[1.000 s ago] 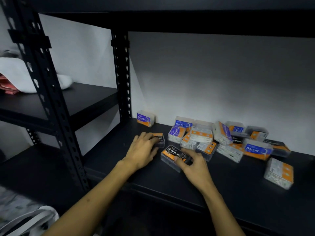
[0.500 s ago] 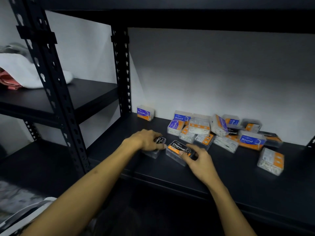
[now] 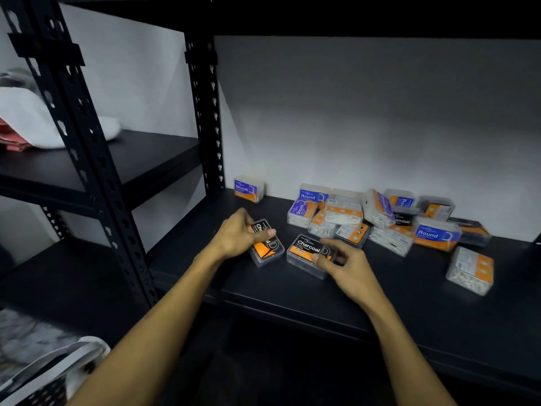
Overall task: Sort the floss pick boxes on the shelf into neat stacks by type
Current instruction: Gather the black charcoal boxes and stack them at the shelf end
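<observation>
Only the head view to go on, so here's what I've got. Middle of the frame, the left hand [image 3: 238, 234] has its fingers and thumb curled round a Charcoal box [image 3: 267, 244], thumb lying across the black label, box sitting on the black shelf [image 3: 292, 291] with its orange corner pointing toward the camera. Just right of it, a bit apart, the right hand [image 3: 347, 266] pinches a second Charcoal box [image 3: 307, 252] at its right end, thumb on top and fingers bent round the far side; that one lies flat with the label up and readable. Behind both, right of centre against the white back wall, there's the messy pile [image 3: 377, 219]: blue Round and purple Smooth boxes plus another Charcoal one, tilted and leaning on each other, some showing the white picks through the clear plastic. One Smooth box [image 3: 248, 189] stands on its own further left, next to the upright post [image 3: 205, 112]. A lone clear box [image 3: 470, 271] lies at the right edge, well apart from the pile, label side hard to read. Upper left, on another shelf, some white cloth [image 3: 26, 118] over something pink.
</observation>
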`<state>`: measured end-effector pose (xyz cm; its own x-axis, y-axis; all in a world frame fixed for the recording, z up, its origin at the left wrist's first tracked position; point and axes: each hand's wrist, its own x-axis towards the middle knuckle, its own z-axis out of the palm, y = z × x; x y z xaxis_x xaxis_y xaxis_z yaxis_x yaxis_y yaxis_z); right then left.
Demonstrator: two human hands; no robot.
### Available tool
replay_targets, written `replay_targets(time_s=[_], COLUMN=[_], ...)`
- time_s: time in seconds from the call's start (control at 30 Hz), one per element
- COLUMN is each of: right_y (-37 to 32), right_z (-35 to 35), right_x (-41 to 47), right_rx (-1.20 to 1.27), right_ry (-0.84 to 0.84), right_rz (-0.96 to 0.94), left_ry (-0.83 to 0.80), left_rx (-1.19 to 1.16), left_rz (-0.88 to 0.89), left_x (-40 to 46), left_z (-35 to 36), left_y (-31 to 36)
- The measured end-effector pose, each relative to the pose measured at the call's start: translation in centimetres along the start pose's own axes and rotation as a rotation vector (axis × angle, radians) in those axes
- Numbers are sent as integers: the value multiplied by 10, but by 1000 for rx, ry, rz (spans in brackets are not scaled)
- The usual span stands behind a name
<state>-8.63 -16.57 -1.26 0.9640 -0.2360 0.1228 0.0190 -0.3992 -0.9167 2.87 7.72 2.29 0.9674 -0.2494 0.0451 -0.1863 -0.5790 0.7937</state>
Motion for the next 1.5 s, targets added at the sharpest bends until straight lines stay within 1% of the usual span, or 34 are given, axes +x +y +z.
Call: replay_targets(time_s=[0.07, 0.13, 0.17, 0.23, 0.43, 0.67, 0.83, 1.13, 1.27, 1.37, 1.43, 1.5], right_y=[0, -1, -1, 1, 6, 0, -3, -1, -5, -14, -18, -23], right_z=[-1, -2, -2, -2, -3, 1, -1, -1, -1, -3, -3, -2], right_x=[0, -1, -1, -1, -1, -6, -9, -8, -8, -8, -5, -2], right_rx=[39, 94, 119, 147, 177, 66, 122, 157, 139, 64, -29, -133], right_ry=[-19, -11, -4, -4, -38, -66, -36, -38, -44, -7, 63, 68], right_rz=[-13, -52, -76, -95, -84, -136, -138, -112, -97, -67, -107, -176], left_ry=[75, 93, 95, 83, 77, 31, 6, 21, 0, 37, 89, 108], left_rx=[-292, -564, -625, -648, -555, -487, -479, -398, -349, -296, -243, -94], left_rz=[13, 84, 135, 215, 259, 257, 243, 295, 287, 264, 322, 447], left_x=[-1, -1, -1, -3, -9, -10, -10, -11, -11, -15, -16, -16], left_z=[8, 16, 19, 22, 26, 26, 27, 30, 31, 28, 24, 20], left_y=[-8, -14, -17, -19, -24, -25, -24, -28, -29, -22, -13, -2])
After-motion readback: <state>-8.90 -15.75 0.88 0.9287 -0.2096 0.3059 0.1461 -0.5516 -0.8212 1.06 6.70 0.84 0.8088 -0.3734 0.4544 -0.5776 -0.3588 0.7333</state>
